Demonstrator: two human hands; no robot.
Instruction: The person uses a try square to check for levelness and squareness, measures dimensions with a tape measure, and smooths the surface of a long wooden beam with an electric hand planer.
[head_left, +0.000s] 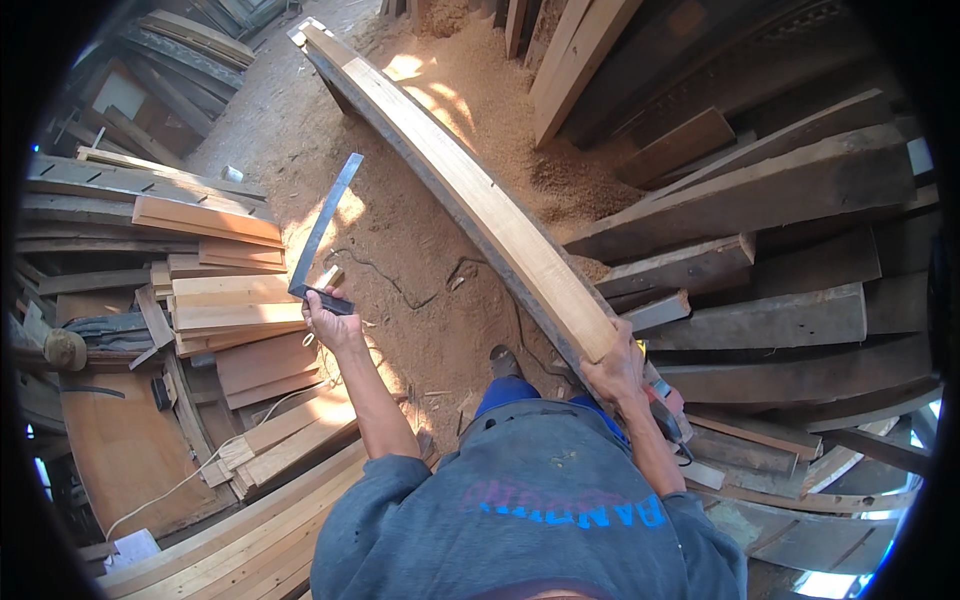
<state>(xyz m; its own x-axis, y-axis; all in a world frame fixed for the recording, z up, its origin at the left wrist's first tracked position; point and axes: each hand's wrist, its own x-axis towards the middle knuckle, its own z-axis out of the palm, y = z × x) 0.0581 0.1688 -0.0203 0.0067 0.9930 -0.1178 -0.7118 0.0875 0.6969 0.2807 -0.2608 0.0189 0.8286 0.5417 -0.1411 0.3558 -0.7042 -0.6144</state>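
Note:
My left hand (335, 322), raised over the sawdust floor, is closed around the dark stock of a try square (326, 215). The square's long metal blade points away from me. A short pale wooden piece (331, 277) shows just beyond those fingers; I cannot tell whether the hand holds it too. My right hand (614, 362) grips the near end of a long, pale wooden beam (470, 190), its fingers partly hidden at the far side. The beam lies lengthwise on a narrow, darker support (488, 252). Beside my right wrist is a red and grey power tool (668, 405), partly covered.
Stacks of cut boards (245, 300) lie to my left, and rough dark timbers (770, 320) are piled to my right. A thin dark cord (380, 275) trails over the sawdust. More planks (240, 530) lie at the lower left; a sawdust heap (585, 185) is beyond the beam.

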